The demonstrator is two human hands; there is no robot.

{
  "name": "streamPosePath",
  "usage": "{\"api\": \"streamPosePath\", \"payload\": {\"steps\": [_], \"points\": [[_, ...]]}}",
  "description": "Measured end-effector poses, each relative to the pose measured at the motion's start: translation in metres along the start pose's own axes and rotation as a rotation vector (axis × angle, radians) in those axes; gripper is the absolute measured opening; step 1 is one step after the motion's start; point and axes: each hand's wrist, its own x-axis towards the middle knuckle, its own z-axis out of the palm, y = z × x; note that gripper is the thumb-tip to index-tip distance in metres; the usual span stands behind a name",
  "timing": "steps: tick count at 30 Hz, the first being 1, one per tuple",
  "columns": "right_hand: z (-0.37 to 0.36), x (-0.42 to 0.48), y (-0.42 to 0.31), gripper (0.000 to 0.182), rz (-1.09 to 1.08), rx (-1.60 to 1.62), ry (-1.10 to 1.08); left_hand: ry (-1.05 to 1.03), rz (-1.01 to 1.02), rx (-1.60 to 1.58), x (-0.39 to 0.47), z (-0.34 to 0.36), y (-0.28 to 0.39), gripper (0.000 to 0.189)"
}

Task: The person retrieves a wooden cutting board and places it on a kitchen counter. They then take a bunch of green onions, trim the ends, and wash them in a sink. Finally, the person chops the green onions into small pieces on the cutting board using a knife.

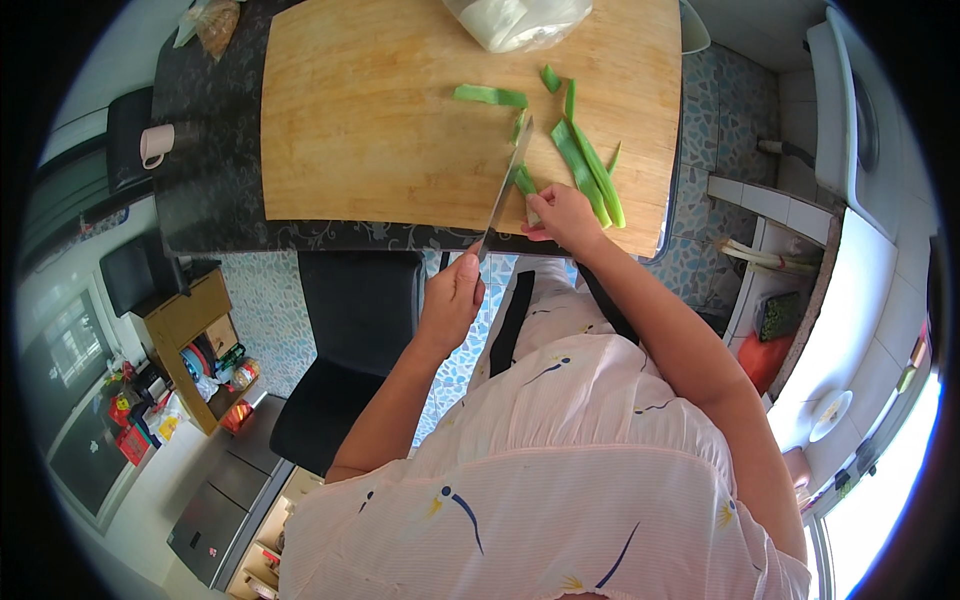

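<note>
My left hand (453,304) grips the handle of a kitchen knife (504,184). Its blade points away from me over the large wooden cutting board (375,127). Just right of the blade, my right hand (562,214) pinches a short leek piece (525,180) near the board's front edge; the fingers partly hide its pale end. Long green leek leaves (592,172) lie beyond and right of that hand. A flat leaf strip (491,95) and a small cut bit (551,78) rest farther back. A narrow green sliver (518,126) lies beside the blade tip.
A clear plastic bag with white contents (521,22) sits at the board's far edge. Under the board is a dark patterned table (206,202), with a pink mug (157,145) at its left. A black chair (360,322) stands in front. Shelves (772,247) flank the right.
</note>
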Motion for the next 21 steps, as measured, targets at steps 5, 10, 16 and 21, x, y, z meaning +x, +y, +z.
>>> {"api": "streamPosePath", "payload": {"steps": [5,10,16,21], "points": [[0.008,0.003,0.004,0.022,-0.035,0.005,0.028,0.009,-0.042,0.006,0.000,0.004,-0.003,0.043],[0.012,0.002,0.004,0.022,-0.050,-0.036,0.045,0.047,0.036,0.190,0.005,0.007,-0.016,0.046],[0.016,0.000,0.001,0.021,-0.060,-0.131,0.057,0.128,0.127,0.385,0.018,0.024,-0.023,0.044],[0.009,-0.005,-0.012,0.019,-0.025,-0.047,0.021,0.165,0.293,0.477,0.048,0.034,-0.011,0.038]]}}
